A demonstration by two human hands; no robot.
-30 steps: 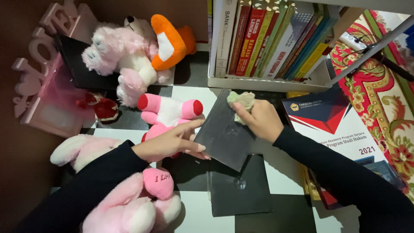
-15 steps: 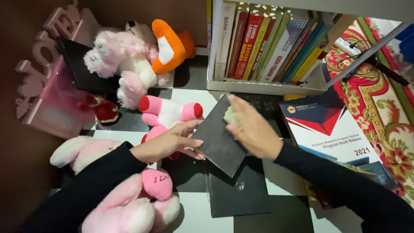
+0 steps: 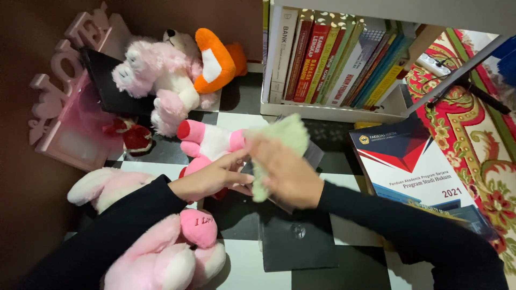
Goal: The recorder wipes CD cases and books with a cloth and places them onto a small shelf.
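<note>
My left hand (image 3: 215, 180) holds the left edge of a flat black square case (image 3: 313, 154), tilted up off the floor. My right hand (image 3: 285, 172) presses a pale green cloth (image 3: 282, 145) against the case's face and hides most of it; the hand and cloth are blurred. Below them a second black case (image 3: 298, 241) lies flat on the checkered floor (image 3: 242, 263).
Pink plush toys (image 3: 156, 252) lie at the lower left, more plush toys (image 3: 172, 75) at the back. A pink wooden letter shelf (image 3: 70, 118) stands at left. A white rack of books (image 3: 333, 59) is behind, a booklet (image 3: 414, 161) and patterned rug (image 3: 484, 139) at right.
My right hand has swept the cloth from the case's upper corner leftward and down across its face. The cloth now spreads wider. My left hand has kept its hold.
</note>
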